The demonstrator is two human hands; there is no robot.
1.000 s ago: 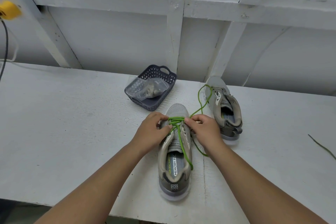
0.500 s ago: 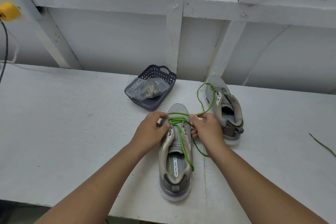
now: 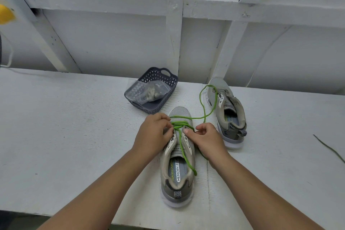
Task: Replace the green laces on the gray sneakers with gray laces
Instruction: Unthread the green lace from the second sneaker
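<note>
The near sneaker (image 3: 177, 157) lies lengthwise on the white worktop (image 3: 65, 127), toe pointing at the back wall (image 3: 112, 43), heel toward the person. Both hands meet over its front eyelets. The left hand (image 3: 153, 134) rests against the sneaker's left side with fingers curled, pinching the crossed rows of the green lace (image 3: 180, 127) just behind the toe. The right hand (image 3: 205, 138) sits on the sneaker's right side, fingers curled, thumb and forefinger closed at the lace by the right eyelet row; whether they truly grip the strand there cannot be told for certain, though it looks pinched.

From the crossings, one end of the green lace runs back down the tongue and over the sneaker's collar on its right side. The other end leaves the toe area to the right and rises in a wide loop that lies across the second sneaker (image 3: 226, 112), which stands behind and to the right of the near sneaker, well apart from the right hand, its toe close to the wall.

Behind and left of the near sneaker's toe sits a dark basket (image 3: 169, 87) holding a clear bag (image 3: 147, 90) with grayish contents; the left hand is near its front corner. Far right of the near sneaker a dark cord (image 3: 328, 147) lies on the worktop.

Left of the near sneaker the worktop spreads wide and bare. The worktop's front edge runs just behind the sneaker's heel, under the forearms.
</note>
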